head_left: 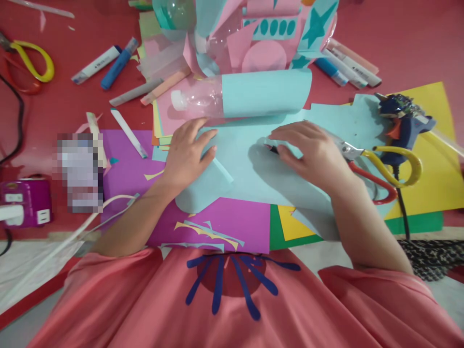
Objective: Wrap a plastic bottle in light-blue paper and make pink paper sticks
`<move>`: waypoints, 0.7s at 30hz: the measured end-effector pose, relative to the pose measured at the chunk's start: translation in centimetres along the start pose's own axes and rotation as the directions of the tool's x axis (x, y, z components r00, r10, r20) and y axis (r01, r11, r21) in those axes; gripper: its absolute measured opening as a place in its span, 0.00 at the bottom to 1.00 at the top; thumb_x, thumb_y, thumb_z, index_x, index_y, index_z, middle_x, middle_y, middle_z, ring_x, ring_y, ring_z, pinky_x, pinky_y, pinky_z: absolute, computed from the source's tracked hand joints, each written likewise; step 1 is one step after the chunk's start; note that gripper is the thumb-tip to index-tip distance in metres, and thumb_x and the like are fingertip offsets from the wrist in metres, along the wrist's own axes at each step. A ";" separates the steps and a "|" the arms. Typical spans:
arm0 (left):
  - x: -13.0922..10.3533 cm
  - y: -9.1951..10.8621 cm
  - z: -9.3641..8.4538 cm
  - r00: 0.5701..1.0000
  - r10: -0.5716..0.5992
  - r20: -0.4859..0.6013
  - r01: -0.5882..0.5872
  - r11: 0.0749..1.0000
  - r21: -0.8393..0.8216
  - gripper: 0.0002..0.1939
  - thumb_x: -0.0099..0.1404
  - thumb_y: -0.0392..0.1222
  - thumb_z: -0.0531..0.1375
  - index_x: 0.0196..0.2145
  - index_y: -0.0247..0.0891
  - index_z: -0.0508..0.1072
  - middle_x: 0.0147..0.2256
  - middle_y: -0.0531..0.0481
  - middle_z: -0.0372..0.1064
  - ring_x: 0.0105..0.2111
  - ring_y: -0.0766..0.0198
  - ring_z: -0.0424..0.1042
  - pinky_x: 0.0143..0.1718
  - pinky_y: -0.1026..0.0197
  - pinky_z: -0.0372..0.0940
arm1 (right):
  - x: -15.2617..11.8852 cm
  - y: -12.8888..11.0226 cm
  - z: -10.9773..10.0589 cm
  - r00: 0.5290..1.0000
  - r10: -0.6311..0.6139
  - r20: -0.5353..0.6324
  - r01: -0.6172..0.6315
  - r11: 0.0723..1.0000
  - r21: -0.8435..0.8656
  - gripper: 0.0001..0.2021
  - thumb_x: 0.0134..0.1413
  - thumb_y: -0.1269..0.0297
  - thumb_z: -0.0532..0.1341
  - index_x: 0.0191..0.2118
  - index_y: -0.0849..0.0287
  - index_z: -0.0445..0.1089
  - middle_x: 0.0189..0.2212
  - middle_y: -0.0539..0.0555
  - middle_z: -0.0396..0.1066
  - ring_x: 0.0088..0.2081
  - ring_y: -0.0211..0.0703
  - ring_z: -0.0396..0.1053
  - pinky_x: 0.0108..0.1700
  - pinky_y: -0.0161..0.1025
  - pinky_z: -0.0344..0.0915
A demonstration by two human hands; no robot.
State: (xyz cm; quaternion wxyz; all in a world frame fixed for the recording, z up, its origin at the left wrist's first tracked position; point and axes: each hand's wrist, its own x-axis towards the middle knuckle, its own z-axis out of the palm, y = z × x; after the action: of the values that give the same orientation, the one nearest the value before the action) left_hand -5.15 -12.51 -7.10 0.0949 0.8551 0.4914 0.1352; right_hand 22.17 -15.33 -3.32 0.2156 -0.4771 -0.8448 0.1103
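Observation:
Light blue paper lies under both hands. My left hand rests on its left part with the fingers spread, beside a narrow blue paper strip. On the right, my right hand is closed around a dark pen, whose tip points left over the paper. Just beyond the hands, a clear plastic bottle lies on its side, its cap to the left and its body wrapped in blue paper. Scissors with yellow and red handles lie beside my right wrist.
A glue gun lies at the right on yellow paper. Purple paper with cut scraps is nearest me. Decorated bottles and paper shapes stand at the back. Markers, a second pair of scissors and cables lie left.

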 end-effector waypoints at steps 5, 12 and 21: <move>0.0 -0.4 0.4 0.999 -0.037 0.016 0.038 0.998 -0.059 0.20 0.68 0.43 0.53 0.57 0.48 0.65 0.64 0.46 0.56 0.66 0.49 0.53 0.66 0.41 0.49 | 1.2 -0.6 1.5 0.995 -0.040 0.091 0.036 0.998 0.045 0.17 0.59 0.71 0.53 0.52 0.58 0.69 0.53 0.61 0.72 0.53 0.54 0.70 0.54 0.53 0.69; 0.6 -0.3 0.4 0.999 0.010 0.053 -0.003 0.991 -0.131 0.23 0.68 0.41 0.52 0.60 0.44 0.63 0.63 0.44 0.60 0.65 0.48 0.55 0.65 0.39 0.48 | 2.7 0.1 1.6 0.997 0.003 0.075 -0.012 0.993 0.114 0.21 0.61 0.69 0.53 0.58 0.49 0.63 0.55 0.56 0.70 0.56 0.54 0.68 0.56 0.56 0.67; 2.3 0.5 -0.3 0.999 0.040 0.037 -0.033 0.984 -0.174 0.20 0.68 0.37 0.49 0.56 0.44 0.66 0.60 0.47 0.64 0.61 0.53 0.61 0.64 0.45 0.52 | 5.1 0.1 2.0 0.991 0.030 0.129 -0.050 0.987 0.155 0.20 0.63 0.67 0.51 0.59 0.48 0.62 0.56 0.52 0.70 0.56 0.50 0.70 0.54 0.49 0.70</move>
State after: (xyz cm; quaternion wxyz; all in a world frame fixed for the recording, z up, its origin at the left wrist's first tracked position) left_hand -3.72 -10.79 -6.31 0.1764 0.8550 0.4600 0.1619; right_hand 19.05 -10.89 -3.85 0.1964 -0.4675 -0.8356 0.2112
